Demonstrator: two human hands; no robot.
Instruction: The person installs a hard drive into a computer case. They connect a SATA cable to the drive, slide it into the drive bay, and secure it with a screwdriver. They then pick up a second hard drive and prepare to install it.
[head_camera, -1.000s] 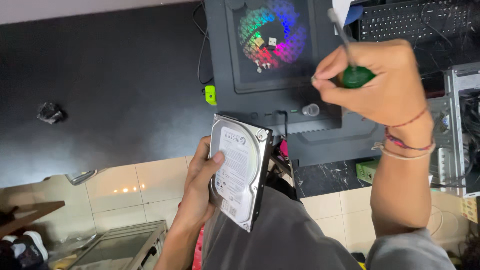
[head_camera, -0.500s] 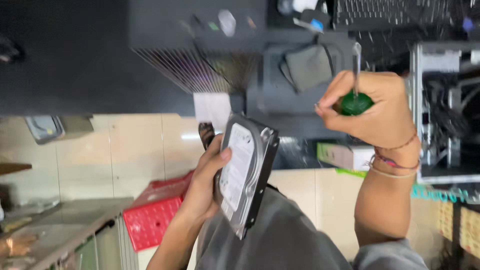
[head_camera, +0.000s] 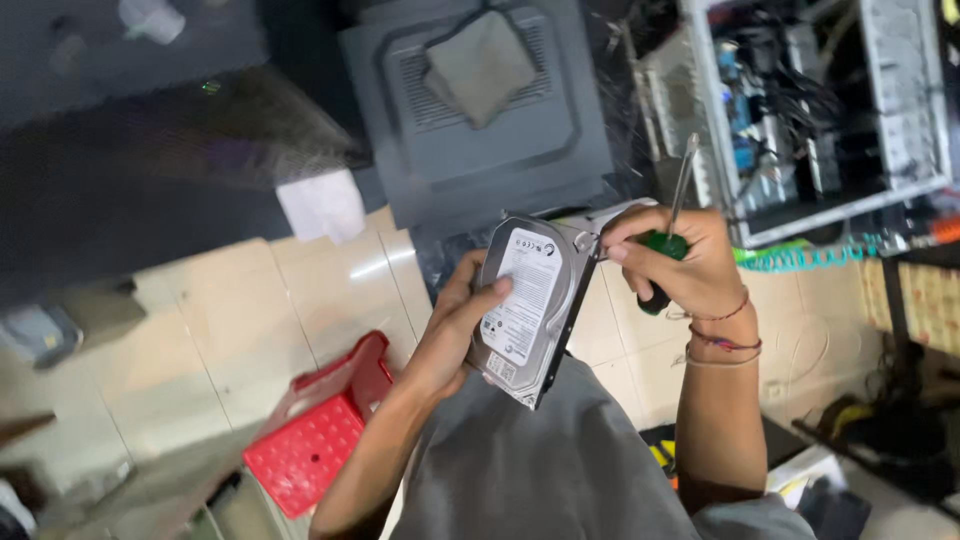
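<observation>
My left hand (head_camera: 462, 318) grips a silver hard disk drive (head_camera: 530, 305) by its left edge, label side toward me, held above my lap. My right hand (head_camera: 680, 262) is closed around a green-handled screwdriver (head_camera: 672, 225) whose metal shaft points up. The fingertips of that hand touch the drive's upper right corner. Both forearms rise from the bottom of the head view, and the right wrist wears thread bracelets.
A dark table (head_camera: 180, 130) fills the upper left, with a grey computer case (head_camera: 480, 110) lying flat. An open computer chassis (head_camera: 830, 110) with cables stands at the upper right. A red plastic stool (head_camera: 320, 425) sits on the tiled floor. A teal coiled cable (head_camera: 810, 258) hangs right.
The view has swung down and left, so the lit fan is gone and the floor shows. My right hand has dropped from above the drive to its upper right corner.
</observation>
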